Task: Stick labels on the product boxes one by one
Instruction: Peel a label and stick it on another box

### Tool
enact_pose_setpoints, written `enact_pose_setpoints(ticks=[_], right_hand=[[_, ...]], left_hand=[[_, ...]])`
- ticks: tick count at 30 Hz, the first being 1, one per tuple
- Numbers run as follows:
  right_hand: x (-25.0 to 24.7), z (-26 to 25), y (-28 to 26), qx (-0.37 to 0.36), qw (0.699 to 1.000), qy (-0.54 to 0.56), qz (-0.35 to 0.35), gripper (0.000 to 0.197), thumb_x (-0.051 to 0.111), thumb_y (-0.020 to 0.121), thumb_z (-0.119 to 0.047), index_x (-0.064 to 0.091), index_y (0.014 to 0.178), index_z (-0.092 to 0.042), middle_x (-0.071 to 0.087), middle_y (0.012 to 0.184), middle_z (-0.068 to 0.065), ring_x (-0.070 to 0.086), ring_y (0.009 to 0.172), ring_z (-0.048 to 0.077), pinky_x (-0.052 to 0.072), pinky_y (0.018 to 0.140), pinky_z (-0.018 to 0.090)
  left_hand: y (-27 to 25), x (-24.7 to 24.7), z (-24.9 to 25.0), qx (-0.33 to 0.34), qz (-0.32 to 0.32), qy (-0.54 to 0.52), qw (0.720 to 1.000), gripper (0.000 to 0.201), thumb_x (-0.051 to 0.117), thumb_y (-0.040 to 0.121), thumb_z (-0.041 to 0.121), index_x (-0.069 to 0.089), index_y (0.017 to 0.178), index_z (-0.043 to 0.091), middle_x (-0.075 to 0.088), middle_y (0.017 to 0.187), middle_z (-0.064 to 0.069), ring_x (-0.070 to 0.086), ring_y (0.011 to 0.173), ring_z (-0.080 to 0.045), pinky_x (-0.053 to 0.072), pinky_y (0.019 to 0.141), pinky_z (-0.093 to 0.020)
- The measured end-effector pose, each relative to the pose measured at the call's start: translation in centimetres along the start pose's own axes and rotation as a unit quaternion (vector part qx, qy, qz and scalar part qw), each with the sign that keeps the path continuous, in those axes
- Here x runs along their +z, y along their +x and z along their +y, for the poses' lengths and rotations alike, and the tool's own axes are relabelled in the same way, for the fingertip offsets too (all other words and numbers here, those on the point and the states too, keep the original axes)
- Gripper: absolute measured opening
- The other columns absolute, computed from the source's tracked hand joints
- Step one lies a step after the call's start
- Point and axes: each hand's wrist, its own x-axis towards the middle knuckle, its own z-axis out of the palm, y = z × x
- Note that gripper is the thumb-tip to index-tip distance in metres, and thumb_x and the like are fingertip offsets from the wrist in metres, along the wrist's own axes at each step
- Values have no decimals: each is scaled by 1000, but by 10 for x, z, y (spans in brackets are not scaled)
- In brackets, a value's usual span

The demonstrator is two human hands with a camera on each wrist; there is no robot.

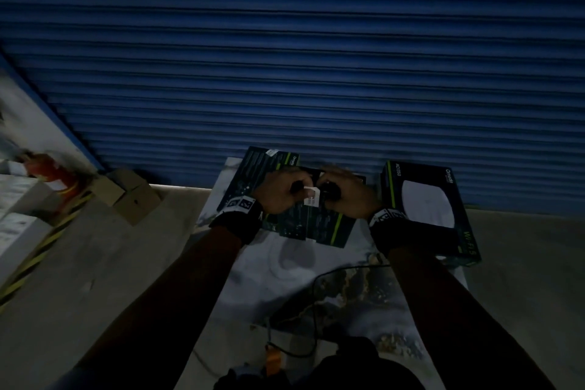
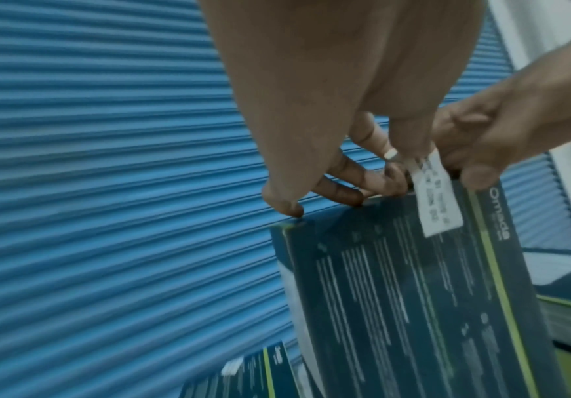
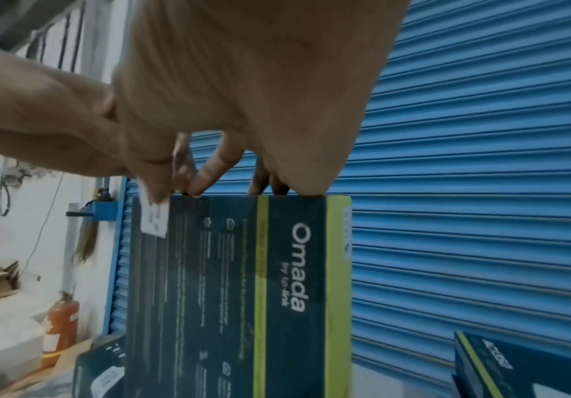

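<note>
A dark Omada product box (image 1: 319,225) stands tilted on the sheet, its printed back toward me, also seen as the box (image 2: 413,296) and the box (image 3: 229,282). A white label (image 1: 311,197) sits near its upper edge. My left hand (image 1: 283,190) grips that edge, fingers behind it, and its thumb presses the top of the label (image 2: 437,199). My right hand (image 1: 343,192) grips the same edge beside the label (image 3: 154,219), with fingers behind and thumb in front.
A second box (image 1: 269,161) bearing a label lies behind at the left. A third box (image 1: 430,209) with a white round picture lies at the right. A blue roller shutter (image 1: 316,57) closes the back. A red extinguisher (image 1: 47,171), cartons (image 1: 126,193) and a black cable (image 1: 316,294) are nearby.
</note>
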Motion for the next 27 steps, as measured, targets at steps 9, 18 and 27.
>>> enact_pose_setpoints(ticks=[9, 18, 27], right_hand=[[12, -2, 3, 6, 993, 31, 112, 14, 76, 89, -19, 73, 98, -9, 59, 142, 7, 52, 133, 24, 31, 118, 45], [5, -5, 1, 70, 979, 151, 116, 15, 73, 93, -28, 70, 92, -13, 68, 127, 0, 63, 117, 15, 46, 100, 29], [5, 0, 3, 90, 971, 187, 117, 33, 56, 99, -49, 70, 116, -25, 70, 117, -4, 65, 109, 12, 51, 102, 40]], left_hand=[[13, -1, 3, -39, 30, -61, 997, 18, 71, 96, 21, 68, 114, 17, 70, 92, 2, 66, 83, -12, 54, 76, -30], [13, 4, 0, -142, 123, -236, 953, 54, 78, 91, 33, 57, 140, 28, 74, 111, 1, 69, 106, -13, 56, 99, -40], [18, 24, 7, -129, 135, -161, 969, 16, 74, 92, 35, 68, 86, 22, 64, 72, 9, 58, 65, -10, 48, 65, -30]])
